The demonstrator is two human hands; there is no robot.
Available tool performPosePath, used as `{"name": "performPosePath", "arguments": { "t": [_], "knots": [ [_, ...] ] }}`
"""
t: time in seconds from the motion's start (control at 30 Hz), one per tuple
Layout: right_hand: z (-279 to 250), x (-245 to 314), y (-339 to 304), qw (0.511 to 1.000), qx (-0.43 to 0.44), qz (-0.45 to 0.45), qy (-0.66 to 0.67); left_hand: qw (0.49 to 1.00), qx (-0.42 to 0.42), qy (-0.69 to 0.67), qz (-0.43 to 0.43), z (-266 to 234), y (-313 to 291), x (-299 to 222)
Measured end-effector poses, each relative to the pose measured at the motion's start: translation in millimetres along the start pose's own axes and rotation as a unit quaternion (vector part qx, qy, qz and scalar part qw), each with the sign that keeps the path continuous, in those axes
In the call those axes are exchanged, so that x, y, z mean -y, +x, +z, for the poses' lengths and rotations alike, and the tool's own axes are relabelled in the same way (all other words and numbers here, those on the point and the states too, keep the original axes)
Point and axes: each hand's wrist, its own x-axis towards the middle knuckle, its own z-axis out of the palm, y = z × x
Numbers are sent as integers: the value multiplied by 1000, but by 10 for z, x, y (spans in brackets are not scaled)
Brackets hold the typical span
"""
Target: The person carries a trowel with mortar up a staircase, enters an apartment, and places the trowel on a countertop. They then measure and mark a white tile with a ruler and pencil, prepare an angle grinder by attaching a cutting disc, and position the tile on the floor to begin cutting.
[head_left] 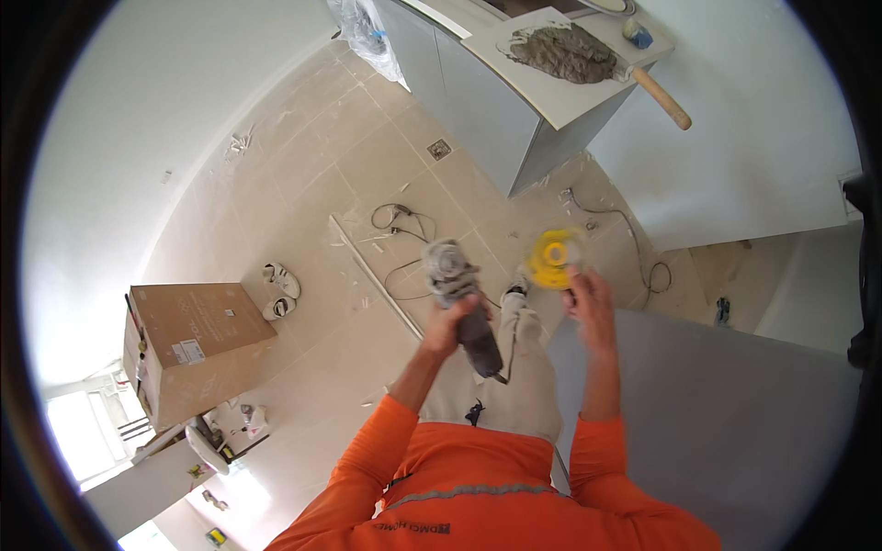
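Observation:
My left hand [445,329] is wrapped around the dark body of an angle grinder [477,340], its grey metal head pointing away from me. A power cord trails from the grinder's near end. To the right, at about the same height, my right hand [593,310] pinches the edge of a yellow disc [544,268] with a round centre. The disc is blurred, so its exact kind is unclear. Grinder and disc are apart, both held in front of my legs above the tiled floor.
A cabinet [487,110] with a board of grey mortar [574,53] and a wooden-handled tool [663,99] stands ahead. A long thin strip [375,275] and cables [395,216] lie on the floor. Left are a cardboard box [207,317] and white shoes [282,280]; a grey panel [707,395] is right.

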Motion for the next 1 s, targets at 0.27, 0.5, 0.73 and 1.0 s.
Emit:
{"name": "performPosePath", "arguments": {
  "t": [0.27, 0.5, 0.73, 1.0],
  "knots": [
    [834, -41, -621, 973, 215, -30, -76, 989, 95, -94, 57, -201, -965, -779],
    [948, -172, -607, 937, 249, 75, 235, 991, -7, -4, 130, -46, -1451, -851],
    [740, -257, -526, 890, 284, 112, 339, 963, -102, 68, 241, -25, -1744, -1409],
    [862, 956, -911, 922, 329, 30, 201, 971, -135, 61, 188, 549, -2175, -1519]
  ]
}}
